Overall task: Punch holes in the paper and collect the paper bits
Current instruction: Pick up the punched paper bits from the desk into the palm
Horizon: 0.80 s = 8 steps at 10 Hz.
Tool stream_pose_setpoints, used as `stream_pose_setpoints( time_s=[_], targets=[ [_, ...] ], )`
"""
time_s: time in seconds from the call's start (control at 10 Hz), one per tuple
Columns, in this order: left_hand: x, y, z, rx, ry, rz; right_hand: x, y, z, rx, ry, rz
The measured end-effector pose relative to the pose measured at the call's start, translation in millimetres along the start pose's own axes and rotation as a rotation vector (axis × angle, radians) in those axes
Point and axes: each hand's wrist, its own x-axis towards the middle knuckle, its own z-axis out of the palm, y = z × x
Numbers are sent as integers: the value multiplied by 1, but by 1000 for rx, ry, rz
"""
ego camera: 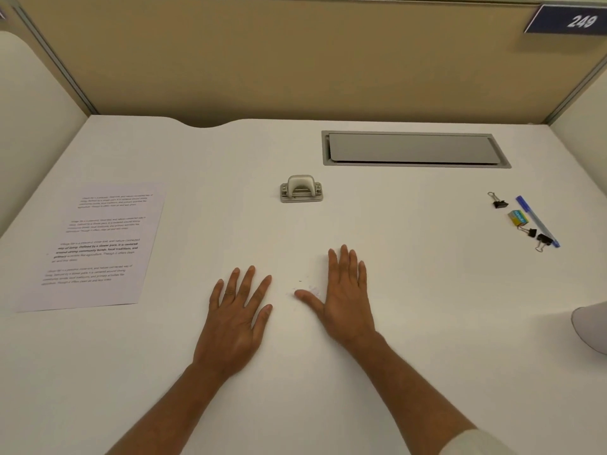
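A printed sheet of paper (95, 244) lies flat on the white desk (427, 290) at the left. A grey metal hole punch (301, 189) stands in the middle, farther back than my hands. A few tiny pale paper bits (308, 285) lie between my hands, close to my right thumb. My left hand (238, 318) rests palm down with fingers spread, holding nothing. My right hand (345, 293) also lies flat and open, just right of the bits.
At the right lie three black binder clips (500, 201), a small yellow-green box (518, 218) and a blue pen (537, 221). A grey cable hatch (414, 149) is set into the desk at the back. Beige partitions wall the desk in.
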Motion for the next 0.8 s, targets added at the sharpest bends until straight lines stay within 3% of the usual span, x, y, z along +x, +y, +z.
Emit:
stream_pose_setpoints(
  time_s=[0.1,0.3,0.6,0.8],
  targets=[
    [0,0,0,-5,1,-2,-15,11,-17,235,-17,15],
    [-1,0,1,-8,6,-5,-68,47,-18,52,-23,42],
    [1,5,3,-17,36,-26,-31,13,6,-11,52,104],
    [3,4,5,-21,45,-17,-39,-2,10,-18,36,-15]
  ],
)
